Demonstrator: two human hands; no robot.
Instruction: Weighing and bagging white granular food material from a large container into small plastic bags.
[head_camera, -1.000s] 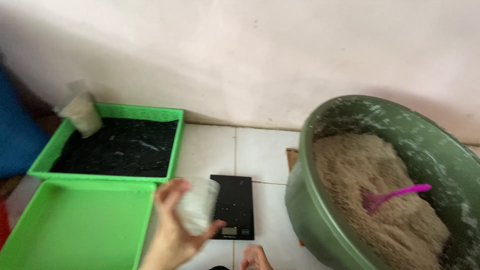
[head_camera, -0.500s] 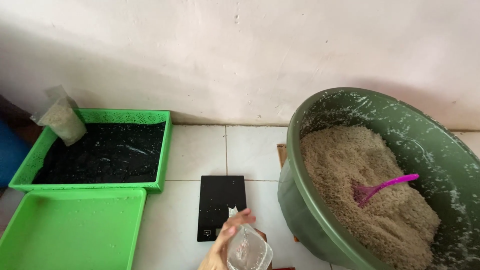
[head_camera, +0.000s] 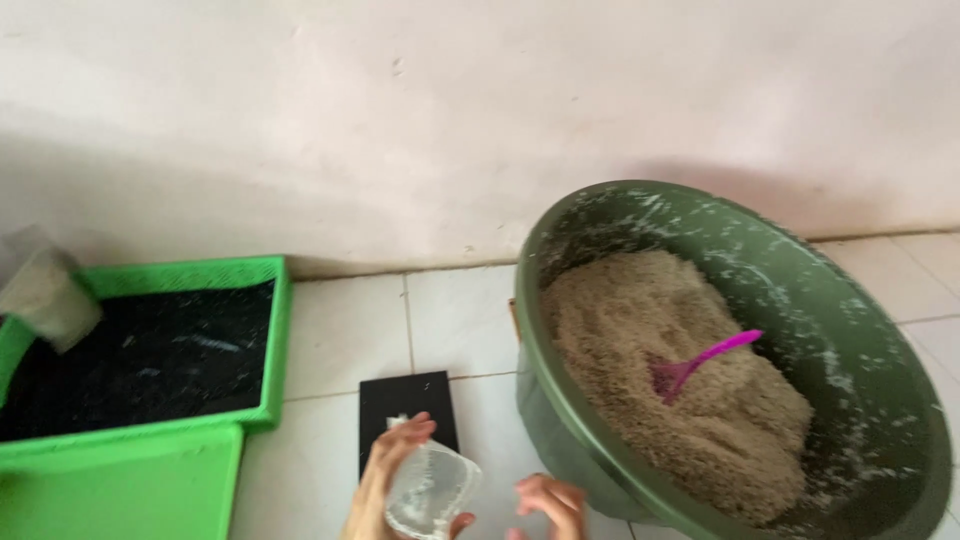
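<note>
My left hand (head_camera: 385, 478) holds a clear plastic bag (head_camera: 430, 490) near the bottom edge, just over a black digital scale (head_camera: 405, 410) on the white tiled floor. My right hand (head_camera: 552, 505) hovers beside the bag with fingers curled, empty, close to the wall of a large dark green basin (head_camera: 870, 330). The basin is filled with tan grainy material (head_camera: 680, 390), and a pink scoop (head_camera: 700, 362) is stuck in it.
A green tray (head_camera: 272, 330) lined with black material sits at the left, with a filled plastic bag (head_camera: 45, 295) leaning in its far corner. A second green tray (head_camera: 120, 490), empty, lies in front of it. A pale wall (head_camera: 480, 120) stands behind.
The view has swung right, so the trays slid left and the basin moved toward the middle. My left hand lowered with the bag to the scale, and my right hand came into view.
</note>
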